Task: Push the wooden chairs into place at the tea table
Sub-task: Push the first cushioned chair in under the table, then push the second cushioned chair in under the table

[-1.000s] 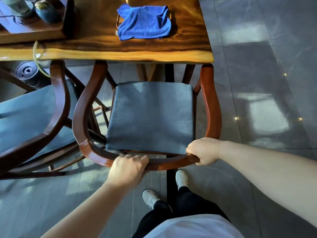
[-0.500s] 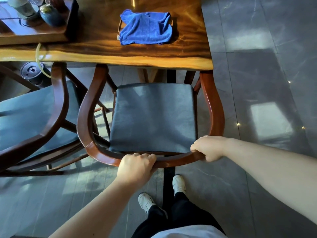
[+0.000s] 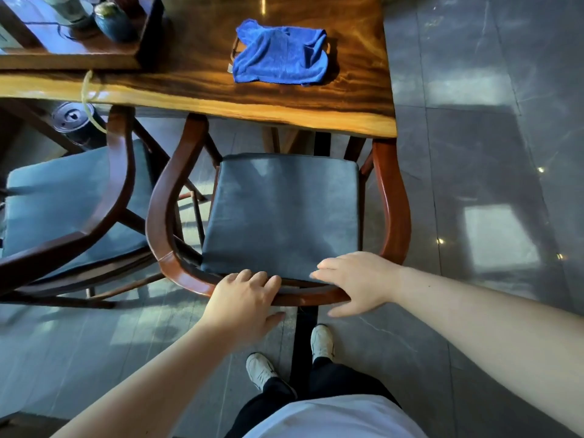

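Presently: wooden chair (image 3: 392,197), arm tips under worktop (image 3: 202,99) edge; left hand (image 3: 245,300) and right hand (image 3: 360,279) open, fingers loose on its back rail at 6 o'clock.

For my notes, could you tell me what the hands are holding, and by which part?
Nothing is gripped: both the left hand and right hand lie open on the chair's curved back rail.
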A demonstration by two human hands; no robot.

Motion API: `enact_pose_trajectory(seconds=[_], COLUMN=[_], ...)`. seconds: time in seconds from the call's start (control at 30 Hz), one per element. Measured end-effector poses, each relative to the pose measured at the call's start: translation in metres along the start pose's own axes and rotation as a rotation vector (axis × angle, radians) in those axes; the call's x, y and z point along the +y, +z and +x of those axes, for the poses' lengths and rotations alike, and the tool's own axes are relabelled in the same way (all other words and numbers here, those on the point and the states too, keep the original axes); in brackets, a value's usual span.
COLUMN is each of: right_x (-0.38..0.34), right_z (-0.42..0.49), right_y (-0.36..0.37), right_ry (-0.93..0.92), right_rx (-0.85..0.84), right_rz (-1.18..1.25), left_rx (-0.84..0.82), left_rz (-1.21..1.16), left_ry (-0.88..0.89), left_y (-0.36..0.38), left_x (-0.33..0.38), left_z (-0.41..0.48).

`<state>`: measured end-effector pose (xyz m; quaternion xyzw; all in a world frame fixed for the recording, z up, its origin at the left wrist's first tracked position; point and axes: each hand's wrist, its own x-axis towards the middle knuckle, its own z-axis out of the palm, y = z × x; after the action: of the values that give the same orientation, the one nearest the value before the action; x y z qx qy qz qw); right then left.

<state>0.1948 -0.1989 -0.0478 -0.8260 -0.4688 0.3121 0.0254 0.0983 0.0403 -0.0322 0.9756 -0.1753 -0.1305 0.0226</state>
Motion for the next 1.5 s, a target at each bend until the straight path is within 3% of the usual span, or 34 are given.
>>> enact_pose_trajectory(seconds=[0.3, 0.53, 1.0, 1.2, 1.5], right_x=[-0.066, -0.154, -0.330, -0.341, -0.335], right_z=[0.060, 0.156, 0.351, 0.418, 0.466], right_y=[-0.080, -0.130, -0.152, -0.136, -0.130], right_ry=[-0.195, -0.298, -0.358, -0.292, -0.322], right_rx=[0.261, 0.338, 0.276, 0.141, -0.069], right_rz=[-0.277, -0.376, -0.446, -0.427, -0.248], left_rx=[0.120, 0.155, 0.050, -0.068, -0.207], left_rz=[0.111, 0.137, 0.153, 0.138, 0.049], left_ry=[-0.223, -0.449, -0.616, -0.683, -0.594], left_y=[-0.050, -0.064, -0.020, 0.005, 0.022], left_x=[-0.085, -0.188, -0.360, -0.405, -0.463], left_z=[-0.085, -0.181, -0.299, -0.295, -0.276])
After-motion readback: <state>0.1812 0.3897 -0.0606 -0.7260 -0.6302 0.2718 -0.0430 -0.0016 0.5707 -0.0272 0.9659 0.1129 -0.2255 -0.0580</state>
